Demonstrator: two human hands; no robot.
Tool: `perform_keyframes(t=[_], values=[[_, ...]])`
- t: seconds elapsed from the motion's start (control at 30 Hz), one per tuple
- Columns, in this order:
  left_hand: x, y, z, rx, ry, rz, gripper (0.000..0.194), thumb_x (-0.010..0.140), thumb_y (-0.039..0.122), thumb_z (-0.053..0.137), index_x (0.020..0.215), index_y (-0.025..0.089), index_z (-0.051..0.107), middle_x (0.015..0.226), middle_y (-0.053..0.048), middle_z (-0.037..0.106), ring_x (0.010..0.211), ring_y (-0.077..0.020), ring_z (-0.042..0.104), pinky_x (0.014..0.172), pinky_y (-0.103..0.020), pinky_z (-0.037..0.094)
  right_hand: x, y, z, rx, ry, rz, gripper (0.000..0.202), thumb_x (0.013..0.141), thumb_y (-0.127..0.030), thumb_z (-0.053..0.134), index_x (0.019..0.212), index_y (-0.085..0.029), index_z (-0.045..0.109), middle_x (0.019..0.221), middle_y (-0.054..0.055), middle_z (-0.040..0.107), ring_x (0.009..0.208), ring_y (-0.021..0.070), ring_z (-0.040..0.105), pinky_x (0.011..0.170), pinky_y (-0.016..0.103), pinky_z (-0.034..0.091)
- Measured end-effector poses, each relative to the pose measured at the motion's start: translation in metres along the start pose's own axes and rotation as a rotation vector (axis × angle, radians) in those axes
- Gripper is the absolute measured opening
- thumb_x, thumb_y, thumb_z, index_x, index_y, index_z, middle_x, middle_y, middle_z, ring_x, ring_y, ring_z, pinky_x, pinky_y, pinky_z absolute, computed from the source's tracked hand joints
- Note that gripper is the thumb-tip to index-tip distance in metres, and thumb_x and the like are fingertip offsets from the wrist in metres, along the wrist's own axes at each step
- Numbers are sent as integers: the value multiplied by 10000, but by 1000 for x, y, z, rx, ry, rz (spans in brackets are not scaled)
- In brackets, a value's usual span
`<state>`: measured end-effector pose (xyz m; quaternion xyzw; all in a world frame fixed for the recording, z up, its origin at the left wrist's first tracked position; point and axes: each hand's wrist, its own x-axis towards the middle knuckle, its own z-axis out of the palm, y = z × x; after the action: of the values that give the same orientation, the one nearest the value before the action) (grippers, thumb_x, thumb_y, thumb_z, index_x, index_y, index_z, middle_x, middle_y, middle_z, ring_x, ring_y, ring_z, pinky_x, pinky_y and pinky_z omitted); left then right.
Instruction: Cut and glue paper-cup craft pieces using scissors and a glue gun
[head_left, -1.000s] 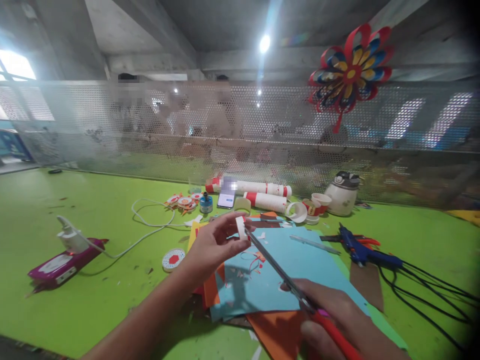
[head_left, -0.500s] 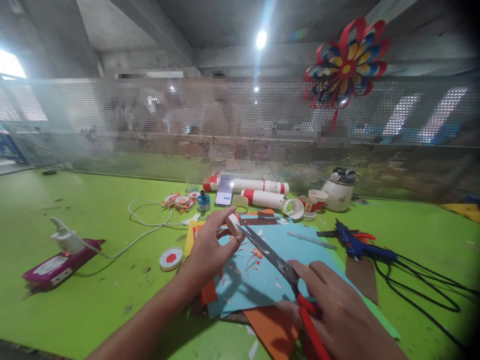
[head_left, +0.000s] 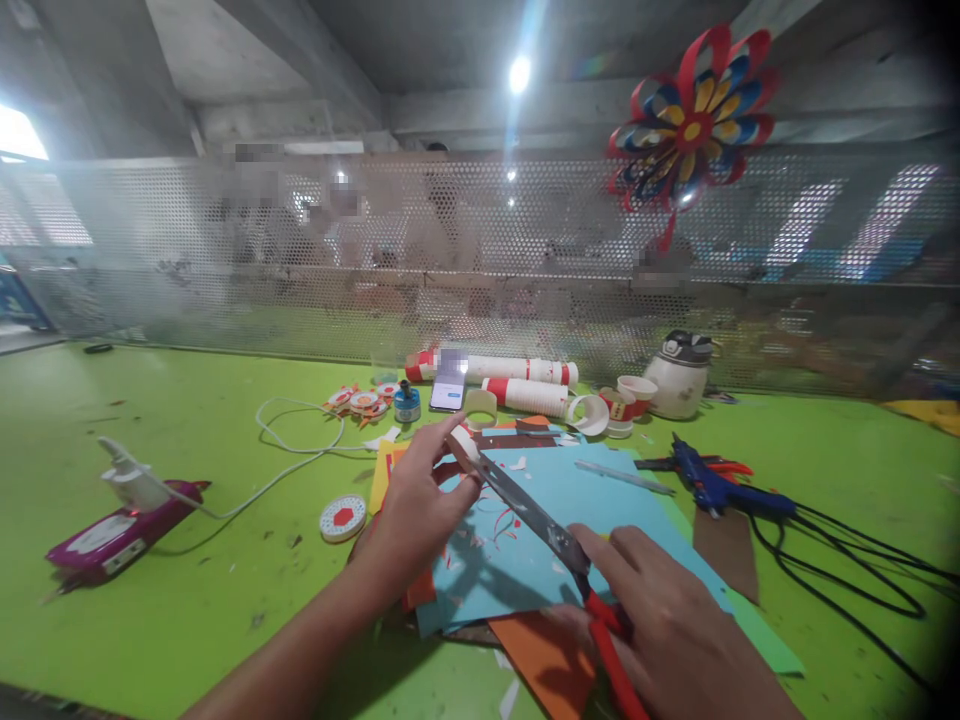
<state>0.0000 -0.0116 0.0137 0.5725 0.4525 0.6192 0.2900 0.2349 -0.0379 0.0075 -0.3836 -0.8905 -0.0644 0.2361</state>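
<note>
Left hand (head_left: 427,485): grip pinched on white round piece (head_left: 463,450), held above the left part of the blue paper (head_left: 555,560); fingers hid part of it. Right hand (head_left: 660,610): grip wrapped around red handles of scissors (head_left: 536,510), tips at the piece's rim; couldn't tell if they touched. Handles were partly covered by the hand and ran off the bottom edge. Figures behind the perforated screen (head_left: 300,310) were blurred. Containers, back of tabletop (head_left: 187,420): lidded jug (head_left: 677,378), contents hidden; blue bottle (head_left: 407,405), fill unreadable; ribbed paper cups (head_left: 529,397) looked nested in a row.
</note>
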Motion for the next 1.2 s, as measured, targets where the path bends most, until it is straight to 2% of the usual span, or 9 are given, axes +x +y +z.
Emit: perform_keyframes(t=[0.17, 0.47, 0.8, 1.07, 1.2], values=[[-1, -3, 1, 19, -28, 9, 584, 766, 123, 615, 1331, 203, 490, 1268, -109, 568, 1156, -244, 574, 942, -383, 530, -1, 2, -1, -67, -14, -22, 455, 941, -424, 456, 1202, -71, 577, 801, 112, 602, 686, 243, 643, 565, 382, 563], [-5, -9, 1, 198, -24, 90, 579, 771, 141, 600, 1339, 196, 500, 1290, -122, 580, 1141, -249, 591, 951, -420, 536, -5, 7, -1, -116, 56, -51, 478, 958, -450, 395, 1206, -83, 574, 763, 89, 587, 585, 209, 623, 479, 339, 538], [-5, -1, 4, 165, -18, 71, 596, 750, 152, 611, 1336, 158, 502, 1222, -123, 632, 1020, -219, 652, 924, -417, 559, -6, 8, -1, -110, 100, -91, 482, 954, -458, 409, 1230, -92, 559, 767, 94, 593, 589, 211, 620, 478, 340, 535], [-7, -1, 3, 173, -13, 75, 585, 763, 181, 630, 1334, 159, 503, 1281, -125, 605, 1071, -228, 633, 956, -419, 543, -10, 11, 1, -109, 75, -99, 457, 949, -430, 447, 1273, -113, 505, 772, 77, 595, 590, 207, 612, 483, 327, 509], [-7, 1, 4, 151, -12, 80, 581, 761, 195, 646, 1325, 159, 511, 1287, -124, 599, 1079, -229, 627, 958, -420, 543, -9, 8, 2, -100, 137, -129, 429, 960, -425, 426, 1221, -100, 529, 720, 63, 593, 577, 207, 613, 476, 318, 498]])
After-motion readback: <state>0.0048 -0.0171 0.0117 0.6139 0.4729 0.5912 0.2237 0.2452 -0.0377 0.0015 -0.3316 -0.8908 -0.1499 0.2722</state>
